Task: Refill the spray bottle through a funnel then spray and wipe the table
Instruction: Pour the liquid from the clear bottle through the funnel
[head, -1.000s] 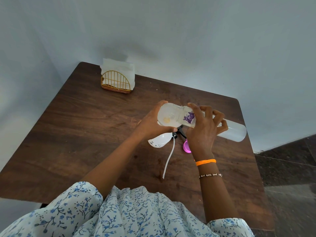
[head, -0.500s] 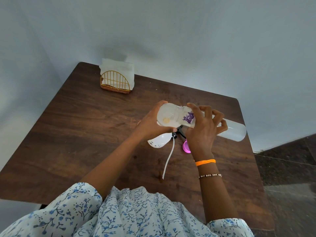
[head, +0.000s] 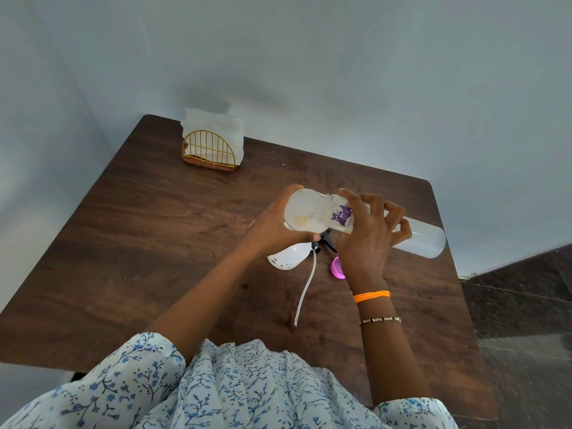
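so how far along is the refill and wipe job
Early. Done: the spray head with its dip tube lies off on the table. In hand: the left hand holds a tilted refill bottle, with the right hand near its neck by a frosted spray bottle. Left: pouring, recapping, spraying, and wiping with napkins.

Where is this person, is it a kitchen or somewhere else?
Hard to say for sure. It looks like a plain corner of a home or small eating place: a dark wooden table pushed against bare pale walls, a tissue holder on it, and a dark tiled floor.
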A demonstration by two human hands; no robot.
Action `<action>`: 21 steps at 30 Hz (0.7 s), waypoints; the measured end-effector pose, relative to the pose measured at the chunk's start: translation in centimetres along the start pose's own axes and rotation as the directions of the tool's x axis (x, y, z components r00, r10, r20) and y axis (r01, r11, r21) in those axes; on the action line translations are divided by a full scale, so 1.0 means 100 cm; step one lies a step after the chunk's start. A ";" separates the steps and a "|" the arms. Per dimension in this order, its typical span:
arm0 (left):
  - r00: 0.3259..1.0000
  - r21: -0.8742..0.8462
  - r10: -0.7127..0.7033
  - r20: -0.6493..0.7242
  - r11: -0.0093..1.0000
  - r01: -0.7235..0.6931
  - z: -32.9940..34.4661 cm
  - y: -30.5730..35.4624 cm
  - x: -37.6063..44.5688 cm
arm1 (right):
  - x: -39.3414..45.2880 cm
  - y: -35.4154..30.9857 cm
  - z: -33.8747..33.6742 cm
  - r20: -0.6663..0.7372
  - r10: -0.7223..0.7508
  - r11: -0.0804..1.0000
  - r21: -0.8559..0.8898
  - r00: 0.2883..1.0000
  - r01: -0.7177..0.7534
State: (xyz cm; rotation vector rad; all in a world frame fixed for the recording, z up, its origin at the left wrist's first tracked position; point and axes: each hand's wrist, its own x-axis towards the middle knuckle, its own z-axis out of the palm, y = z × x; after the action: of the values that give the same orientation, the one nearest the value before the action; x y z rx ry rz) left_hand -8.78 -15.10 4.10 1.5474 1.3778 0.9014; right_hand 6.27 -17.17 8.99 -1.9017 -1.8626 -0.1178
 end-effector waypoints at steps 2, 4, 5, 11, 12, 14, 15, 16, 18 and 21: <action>1.000 0.003 0.001 0.003 1.000 -0.001 0.000 0.001 0.000 | 0.000 0.000 0.000 -0.003 0.000 1.000 0.003 1.000 0.000; 1.000 0.007 -0.003 0.001 1.000 0.003 0.000 0.001 -0.001 | 0.000 0.000 0.001 -0.006 0.003 1.000 0.006 1.000 -0.003; 1.000 0.008 -0.006 0.000 1.000 0.006 0.000 0.001 -0.001 | 0.000 0.000 0.001 -0.009 0.006 1.000 0.009 1.000 -0.006; 1.000 0.017 -0.004 -0.005 1.000 0.004 -0.001 0.004 -0.002 | 0.000 0.002 0.002 -0.003 0.022 0.999 0.042 1.000 -0.022; 1.000 0.018 -0.004 -0.009 1.000 0.005 -0.001 0.004 -0.002 | 0.000 0.003 0.003 -0.004 0.025 0.998 0.052 1.000 -0.025; 1.000 0.020 -0.008 -0.018 1.000 0.008 -0.001 0.004 -0.003 | -0.001 0.003 0.003 -0.012 0.034 0.997 0.075 0.999 -0.033; 1.000 0.020 -0.010 -0.022 1.000 0.010 -0.001 0.004 -0.003 | -0.001 0.004 0.003 -0.014 0.041 0.995 0.091 0.999 -0.040; 1.000 0.023 -0.010 -0.026 1.000 0.010 -0.001 0.003 -0.002 | 0.000 0.004 0.003 -0.014 0.052 0.992 0.112 0.999 -0.050; 0.999 0.043 -0.017 -0.037 0.999 0.019 -0.002 0.002 -0.002 | 0.000 0.006 0.002 -0.008 0.078 0.982 0.171 0.997 -0.075; 0.997 0.087 -0.064 -0.048 0.994 0.068 -0.002 0.002 -0.002 | 0.002 0.006 -0.003 -0.008 0.119 0.951 0.288 0.993 -0.112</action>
State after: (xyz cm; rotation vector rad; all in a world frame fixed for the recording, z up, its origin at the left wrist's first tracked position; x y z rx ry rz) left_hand -8.91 -15.28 4.33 1.5462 1.5108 0.8499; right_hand 6.89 -17.05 9.17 -1.7914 -1.6453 0.1586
